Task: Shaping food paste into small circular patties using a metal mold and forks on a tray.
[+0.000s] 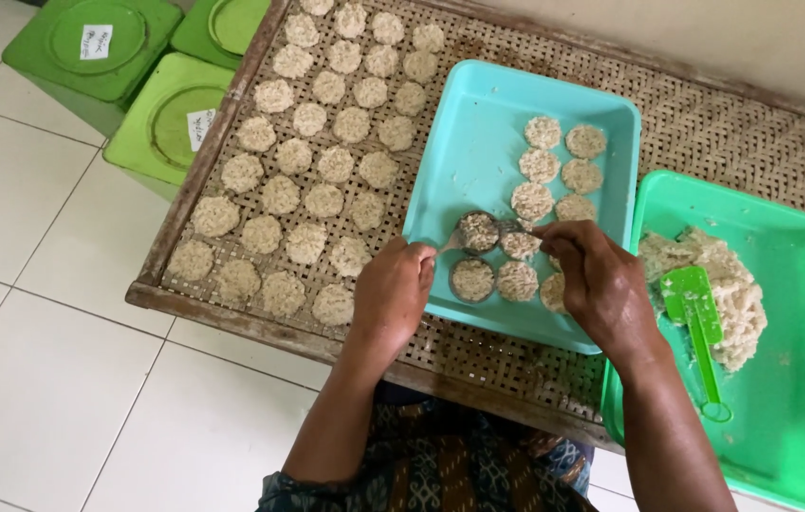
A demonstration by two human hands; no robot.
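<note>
Open passage lies across the bare left and far-left floor of the turquoise tray, with only its raised rim to clear. Its right and near parts are packed with pressed rice discs and a metal ring mould. On the woven bamboo rack, rows of drying rice cakes fill the left half, while the far-right stretch stays bare. A green paddle and rice heap crowd the green tray.
</note>
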